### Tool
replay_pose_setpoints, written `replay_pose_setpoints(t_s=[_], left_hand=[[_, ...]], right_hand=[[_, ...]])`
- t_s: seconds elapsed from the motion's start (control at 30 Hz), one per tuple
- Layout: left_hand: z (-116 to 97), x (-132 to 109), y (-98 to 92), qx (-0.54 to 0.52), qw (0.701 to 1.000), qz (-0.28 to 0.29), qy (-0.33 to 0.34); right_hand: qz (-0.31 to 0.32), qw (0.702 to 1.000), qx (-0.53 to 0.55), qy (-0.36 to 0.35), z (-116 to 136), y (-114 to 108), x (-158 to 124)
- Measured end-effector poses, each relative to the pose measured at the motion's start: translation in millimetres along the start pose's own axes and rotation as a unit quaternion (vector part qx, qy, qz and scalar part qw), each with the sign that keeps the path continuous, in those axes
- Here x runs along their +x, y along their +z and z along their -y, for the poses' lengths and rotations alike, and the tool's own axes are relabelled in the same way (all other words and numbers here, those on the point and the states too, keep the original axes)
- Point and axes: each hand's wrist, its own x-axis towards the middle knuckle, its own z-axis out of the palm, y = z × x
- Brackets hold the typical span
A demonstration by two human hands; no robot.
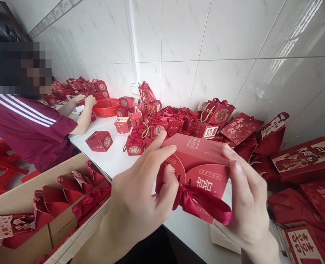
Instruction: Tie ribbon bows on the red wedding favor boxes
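Observation:
Between my two hands, above the table's near edge, is a red gift box [206, 150] with pale printed characters. A dark red satin ribbon [203, 201] runs across its front and hangs in a loop at the right. My left hand [148, 183] grips the box's left side, its fingers bent over the top edge and front flap. At the right end, my right hand [247, 194] presses its fingers on the top edge; its thumb is hidden behind the box and ribbon. The box is tilted toward me.
Finished-looking red boxes with ribbons [159, 130] crowd the table along the tiled wall. A single red box [99, 141] stands left on the white table [115, 163]. Lower left, a cardboard carton [66, 163] holds several red boxes. A co-worker [27, 124] sits beside a red basket [107, 106].

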Motion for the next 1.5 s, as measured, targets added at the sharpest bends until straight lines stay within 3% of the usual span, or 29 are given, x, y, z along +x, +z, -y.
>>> replay_pose_setpoints(t_s=[0.17,0.3,0.5,0.83,1.0,1.13,1.23,1.33,1.5], left_hand=[[-1,2,-7.7,-0.032,0.997,0.066,-0.023],[-3,2,-4.4,0.01,0.998,0.057,-0.007],[-1,2,2.8,0.057,0.998,-0.003,-0.004],[1,3,-4.6,-0.051,0.996,0.072,-0.027],[4,3,1.3,-0.082,0.994,0.037,-0.064],[12,-2,3.9,-0.232,0.962,0.01,-0.143],[16,-8,4.7,-0.299,0.947,-0.019,-0.117],[14,-15,5.0,-0.283,0.955,-0.028,-0.081],[5,-18,6.9,-0.238,0.965,-0.063,-0.095]], right_hand=[[0.01,1.0,-0.001,0.004,-1,1,1],[-0.014,0.999,-0.02,-0.026,-2,3,0],[-0.006,0.999,-0.019,-0.033,-3,4,-1],[-0.007,0.999,-0.013,-0.034,-7,3,1],[-0.005,1.0,-0.008,-0.023,-8,5,0],[-0.01,1.0,0.011,0.015,-11,6,0],[-0.016,0.999,0.01,0.029,-13,7,-1],[-0.018,0.999,0.003,0.031,-13,7,-1],[-0.019,0.999,0.008,0.03,-12,8,-1]])
